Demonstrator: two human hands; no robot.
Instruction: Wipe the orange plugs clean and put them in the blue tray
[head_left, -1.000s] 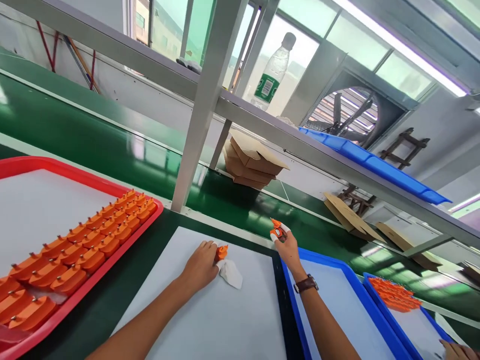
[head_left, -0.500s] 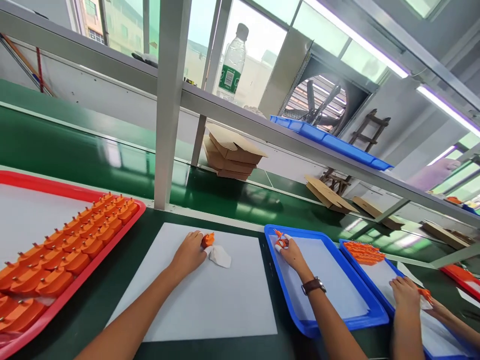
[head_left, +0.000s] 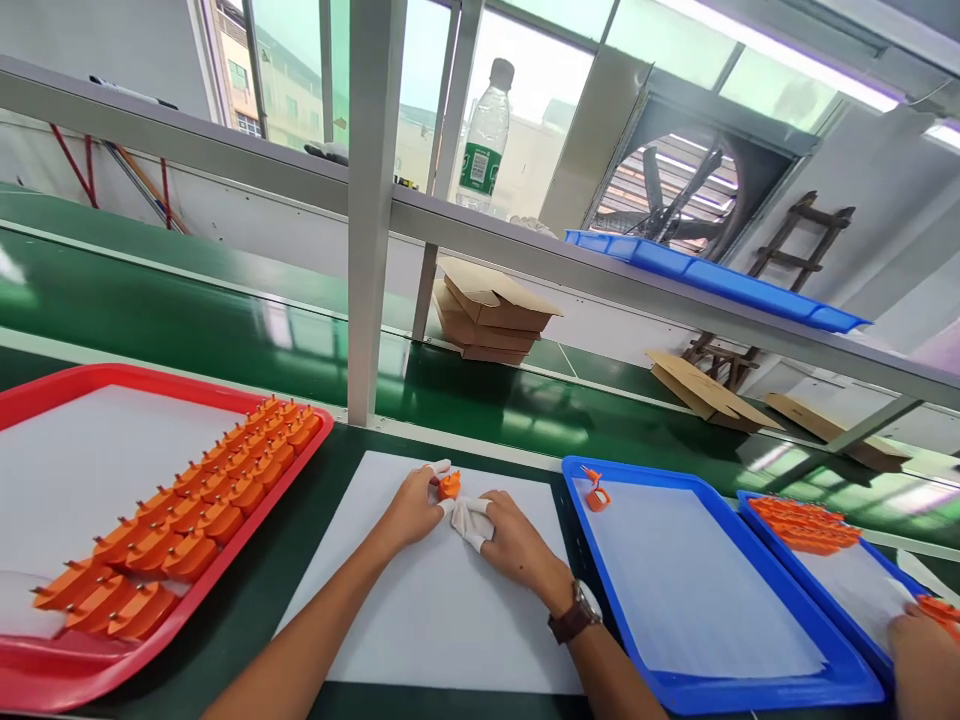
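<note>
My left hand (head_left: pixel 414 508) is closed around a small orange plastic part (head_left: pixel 449 486) above a white paper sheet (head_left: pixel 450 630). White covers sit on its fingertips. My right hand (head_left: pixel 517 535), with a watch on the wrist, pinches a crumpled white cloth (head_left: pixel 471 522) just below and beside that part. Whether the cloth touches the part I cannot tell. Inside the near blue tray (head_left: pixel 576 520), at its upper left corner, lies another orange piece (head_left: pixel 598 497) with thin prongs.
On the left, a red tray (head_left: pixel 328 430) holds rows of orange parts with metal pins (head_left: pixel 195 555). A second blue tray (head_left: pixel 877 640) at right carries orange pieces; another person's hand (head_left: pixel 926 650) is beside it. A metal post (head_left: pixel 367 250) rises behind the sheet.
My right hand has left the near blue tray, where an orange piece now lies, and moved left to grip the cloth. My left hand still holds its orange part. The view has shifted.
</note>
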